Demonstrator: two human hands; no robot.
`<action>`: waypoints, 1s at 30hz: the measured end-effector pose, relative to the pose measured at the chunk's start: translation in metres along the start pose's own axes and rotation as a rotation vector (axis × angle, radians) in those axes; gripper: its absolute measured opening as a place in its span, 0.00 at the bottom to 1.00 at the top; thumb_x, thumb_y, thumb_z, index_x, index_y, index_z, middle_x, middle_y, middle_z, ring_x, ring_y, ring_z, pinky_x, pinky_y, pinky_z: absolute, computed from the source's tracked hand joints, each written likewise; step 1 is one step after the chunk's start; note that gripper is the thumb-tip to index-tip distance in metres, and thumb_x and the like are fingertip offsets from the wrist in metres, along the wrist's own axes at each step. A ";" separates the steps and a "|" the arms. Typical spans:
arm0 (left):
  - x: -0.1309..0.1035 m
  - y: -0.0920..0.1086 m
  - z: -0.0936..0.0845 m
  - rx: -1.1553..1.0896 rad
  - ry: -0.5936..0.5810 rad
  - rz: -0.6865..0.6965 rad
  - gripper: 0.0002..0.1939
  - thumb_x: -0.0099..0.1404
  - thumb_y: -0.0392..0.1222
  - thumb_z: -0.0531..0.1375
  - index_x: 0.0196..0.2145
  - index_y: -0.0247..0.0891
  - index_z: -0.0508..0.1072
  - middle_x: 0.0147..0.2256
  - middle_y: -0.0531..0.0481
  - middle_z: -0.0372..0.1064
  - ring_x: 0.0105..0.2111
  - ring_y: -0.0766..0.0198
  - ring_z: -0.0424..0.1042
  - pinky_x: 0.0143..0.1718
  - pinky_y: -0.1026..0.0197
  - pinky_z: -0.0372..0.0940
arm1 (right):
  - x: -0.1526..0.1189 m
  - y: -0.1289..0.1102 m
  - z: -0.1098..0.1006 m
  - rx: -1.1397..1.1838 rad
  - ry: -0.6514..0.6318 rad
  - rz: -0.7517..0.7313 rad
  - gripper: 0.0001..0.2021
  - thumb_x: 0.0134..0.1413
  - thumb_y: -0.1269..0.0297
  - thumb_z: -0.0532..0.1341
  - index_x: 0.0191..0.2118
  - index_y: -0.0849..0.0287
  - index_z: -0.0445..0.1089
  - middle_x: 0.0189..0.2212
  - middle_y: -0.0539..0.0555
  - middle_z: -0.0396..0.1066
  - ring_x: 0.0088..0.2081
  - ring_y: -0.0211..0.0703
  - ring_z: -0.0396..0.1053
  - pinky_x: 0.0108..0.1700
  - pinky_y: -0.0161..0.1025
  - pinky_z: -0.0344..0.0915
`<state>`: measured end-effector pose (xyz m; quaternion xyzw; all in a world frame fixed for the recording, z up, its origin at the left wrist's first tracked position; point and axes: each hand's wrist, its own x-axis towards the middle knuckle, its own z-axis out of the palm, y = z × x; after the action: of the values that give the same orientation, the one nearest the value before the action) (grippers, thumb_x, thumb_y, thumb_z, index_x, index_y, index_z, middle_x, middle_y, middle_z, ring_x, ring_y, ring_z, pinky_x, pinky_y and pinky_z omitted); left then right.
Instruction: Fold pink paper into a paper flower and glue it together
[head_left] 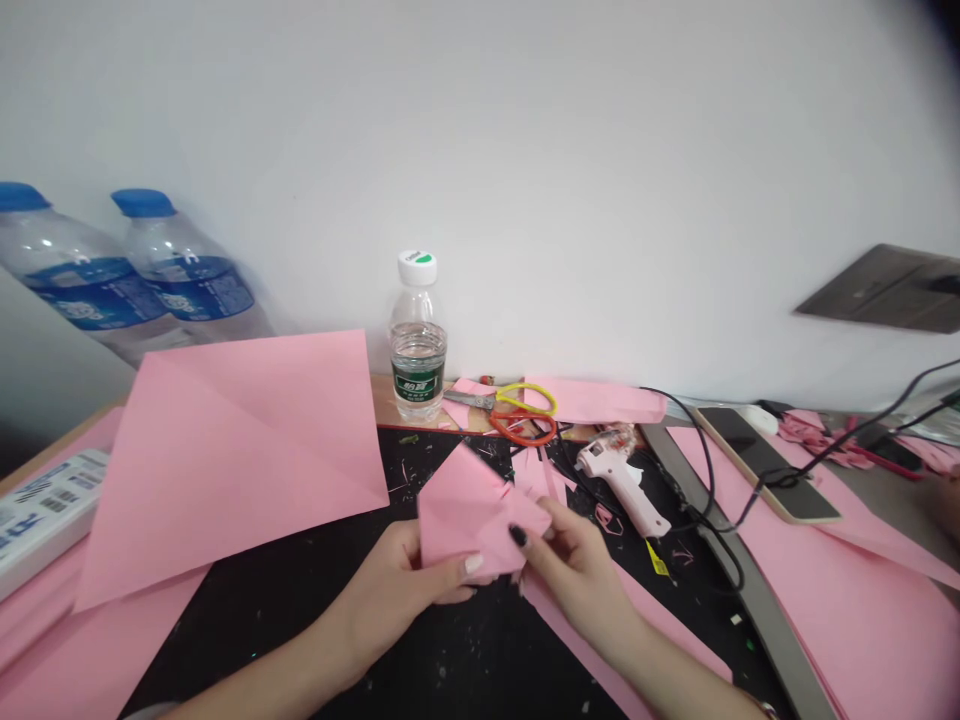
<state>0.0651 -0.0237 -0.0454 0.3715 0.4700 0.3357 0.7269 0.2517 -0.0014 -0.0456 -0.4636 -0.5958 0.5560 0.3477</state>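
A folded piece of pink paper (469, 510) is held up between both hands over the black mat (300, 620). My left hand (409, 580) grips its lower left edge, thumb on top and fingers behind. At the right side, my right hand (566, 560) pinches the paper with thumb and fingers; a dark nail shows on it. The folded piece comes to a point at the top and has creases near its right part. Beneath my right hand, a long pink strip (667, 620) lies slantwise on the mat.
Behind stand a small water bottle (418, 350) and scissors (517, 410). A glue gun (622, 480) with cables and a phone (765, 465) lie at right. Large pink sheets (247, 450) and a white box (52, 510) are at left. Two large bottles (195, 285) lean by the wall.
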 end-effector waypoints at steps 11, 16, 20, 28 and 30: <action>-0.001 0.010 -0.004 -0.335 -0.074 0.081 0.22 0.60 0.43 0.61 0.52 0.39 0.65 0.54 0.41 0.63 0.53 0.50 0.63 0.50 0.51 0.62 | 0.011 0.000 -0.012 0.272 -0.073 0.021 0.10 0.49 0.59 0.62 0.30 0.59 0.62 0.19 0.47 0.65 0.18 0.35 0.64 0.24 0.34 0.62; 0.000 0.004 -0.007 -0.257 -0.159 0.028 0.18 0.61 0.39 0.60 0.49 0.34 0.70 0.46 0.40 0.71 0.45 0.52 0.70 0.47 0.51 0.64 | 0.013 0.006 -0.016 0.220 -0.087 -0.001 0.09 0.52 0.61 0.61 0.38 0.60 0.66 0.19 0.45 0.62 0.19 0.31 0.59 0.22 0.31 0.57; -0.001 0.000 -0.008 -0.163 -0.157 -0.012 0.17 0.61 0.40 0.60 0.48 0.36 0.71 0.44 0.41 0.73 0.43 0.53 0.71 0.43 0.52 0.67 | 0.015 0.010 -0.016 0.121 0.098 -0.104 0.11 0.53 0.64 0.60 0.43 0.57 0.63 0.19 0.43 0.58 0.21 0.31 0.55 0.23 0.30 0.54; 0.000 -0.011 0.003 -0.298 -0.158 -0.060 0.13 0.61 0.38 0.60 0.44 0.36 0.72 0.45 0.44 0.72 0.46 0.54 0.70 0.47 0.51 0.65 | 0.004 0.007 -0.012 -0.514 0.292 -0.505 0.17 0.54 0.72 0.57 0.50 0.55 0.61 0.49 0.59 0.63 0.50 0.49 0.61 0.49 0.47 0.62; 0.002 -0.014 0.006 -0.343 -0.114 -0.044 0.11 0.60 0.37 0.60 0.42 0.35 0.73 0.44 0.45 0.72 0.48 0.55 0.69 0.51 0.51 0.62 | 0.000 0.005 -0.011 -0.695 0.288 -0.654 0.18 0.54 0.74 0.55 0.52 0.57 0.61 0.54 0.60 0.59 0.56 0.51 0.55 0.55 0.52 0.56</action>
<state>0.0728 -0.0306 -0.0566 0.2499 0.3717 0.3732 0.8125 0.2629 0.0023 -0.0490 -0.4130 -0.8061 0.1169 0.4074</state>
